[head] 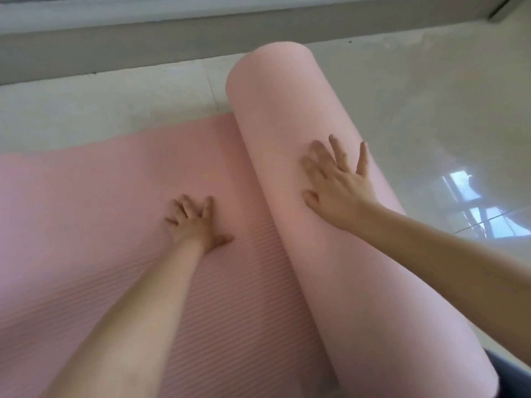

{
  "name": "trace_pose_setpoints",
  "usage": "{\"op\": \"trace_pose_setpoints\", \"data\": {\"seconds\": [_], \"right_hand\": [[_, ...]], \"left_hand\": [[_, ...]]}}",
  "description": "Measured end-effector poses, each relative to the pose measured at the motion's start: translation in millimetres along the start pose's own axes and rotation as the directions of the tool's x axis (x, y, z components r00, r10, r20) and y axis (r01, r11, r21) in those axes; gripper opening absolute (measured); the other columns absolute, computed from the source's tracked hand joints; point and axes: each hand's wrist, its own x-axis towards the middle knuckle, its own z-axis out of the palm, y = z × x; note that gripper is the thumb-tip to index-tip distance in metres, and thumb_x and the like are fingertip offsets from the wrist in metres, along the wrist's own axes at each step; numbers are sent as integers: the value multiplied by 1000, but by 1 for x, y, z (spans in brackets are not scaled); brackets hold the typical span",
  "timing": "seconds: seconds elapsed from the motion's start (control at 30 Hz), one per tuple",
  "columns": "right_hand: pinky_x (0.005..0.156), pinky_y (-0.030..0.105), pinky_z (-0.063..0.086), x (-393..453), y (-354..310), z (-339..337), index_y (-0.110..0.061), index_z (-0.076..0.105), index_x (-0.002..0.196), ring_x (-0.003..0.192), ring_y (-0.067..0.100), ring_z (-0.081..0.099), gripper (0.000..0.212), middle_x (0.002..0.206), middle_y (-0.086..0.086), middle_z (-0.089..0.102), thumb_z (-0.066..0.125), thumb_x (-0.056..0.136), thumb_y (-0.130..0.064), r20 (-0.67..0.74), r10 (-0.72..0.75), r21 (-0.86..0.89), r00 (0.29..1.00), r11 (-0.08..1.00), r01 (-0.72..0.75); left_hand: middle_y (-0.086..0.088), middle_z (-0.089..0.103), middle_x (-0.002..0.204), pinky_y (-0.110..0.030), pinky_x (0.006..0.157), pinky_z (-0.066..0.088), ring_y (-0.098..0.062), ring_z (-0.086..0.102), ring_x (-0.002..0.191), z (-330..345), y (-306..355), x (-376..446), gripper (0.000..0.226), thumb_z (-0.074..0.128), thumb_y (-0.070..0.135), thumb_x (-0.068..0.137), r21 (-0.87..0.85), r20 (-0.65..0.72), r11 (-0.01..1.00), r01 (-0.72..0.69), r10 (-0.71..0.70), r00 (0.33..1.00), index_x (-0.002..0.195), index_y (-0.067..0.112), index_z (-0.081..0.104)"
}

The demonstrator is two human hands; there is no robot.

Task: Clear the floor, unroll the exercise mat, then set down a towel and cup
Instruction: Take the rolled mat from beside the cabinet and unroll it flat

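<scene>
Right now you're mid-unroll: the exercise mat (94,202) is lying partly flat, ribbed face up, with the rolled part (290,156) still thick and sitting on the pale floor (431,96).

Your right hand (336,182) is resting on top of the roll, open, fingers spread, pressing rather than gripping. Your left hand (195,222) is lying open and flat on the unrolled section just to the left of the roll, pinning it.

Risks, as I'm judging them:
- One-handed push near the roll's middle could be steering it off line, so the mat ends up skewed.
- Floor is looking glossy beyond your right hand; the flat part could be sliding if your left hand lifts.
- Freed end may be curling back.

Not visible: towel and cup, nowhere in view. The roll's near end is getting cut off at the bottom edge, beside something dark I can't identify. The flat section is running out of frame past your left hand, so how much is unrolled is unclear.
</scene>
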Motion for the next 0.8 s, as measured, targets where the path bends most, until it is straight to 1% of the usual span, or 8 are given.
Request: {"op": "trace_pose_setpoints", "data": {"seconds": [0.07,0.17,0.3,0.37,0.47,0.57,0.7,0.8], "right_hand": [[102,55,-26,-8,14,6,-26,28,142,145,26,-6,52,158,0,10,34,91,-14,-16,-135,9,991,991,135],[112,56,-13,-6,28,7,-24,33,141,146,25,-6,56,158,-1,11,31,90,0,115,-268,67,957,963,262],[112,60,3,-1,29,2,-10,51,127,145,26,8,39,151,7,30,38,92,-23,68,-237,111,969,967,229],[111,59,10,0,17,3,-3,56,119,140,34,18,48,141,16,41,39,91,-38,21,-141,46,990,989,140],[111,63,7,-1,5,10,1,43,128,137,44,18,59,142,26,35,39,90,-43,39,8,-65,999,998,-5],[108,68,2,-8,9,20,-3,26,137,141,45,3,68,152,29,11,43,88,-47,65,30,-82,997,996,-24],[108,68,3,-24,29,31,-2,10,142,142,42,-5,86,153,28,-4,43,84,-56,64,51,-74,997,996,-46],[110,65,1,-25,42,26,-5,9,143,143,38,-5,83,155,24,-5,44,85,-53,54,50,-43,997,998,-48]], "left_hand": [[-22,-19,155,-59,113,12,-42,-13,143,-3,3,1,105,56,67,73,4,44,1000,26,-26,999,148,32,-10],[-24,-21,154,-59,113,12,-42,-15,142,-10,7,2,106,58,63,75,-6,69,998,55,-54,996,148,30,-11],[-25,-20,153,-59,112,14,-43,-15,142,-18,15,1,107,60,59,76,-24,95,997,69,-66,993,148,28,-12],[-24,-20,154,-57,113,16,-43,-15,142,-22,17,1,108,61,59,75,-11,117,996,85,-83,990,147,29,-13],[-25,-16,154,-53,114,19,-43,-9,143,-20,21,-3,108,63,59,74,6,107,995,100,-100,989,148,28,-9],[-25,-3,155,-47,113,24,-40,3,144,-15,22,-10,103,64,56,74,-18,21,994,104,-104,994,149,24,1],[-14,27,149,-39,107,34,-29,27,138,-10,31,-24,90,63,46,79,89,-187,996,-21,37,982,148,14,14],[-13,23,151,-39,110,30,-27,22,141,-10,46,-32,75,54,19,89,187,-234,973,-138,180,955,148,10,10]]}}
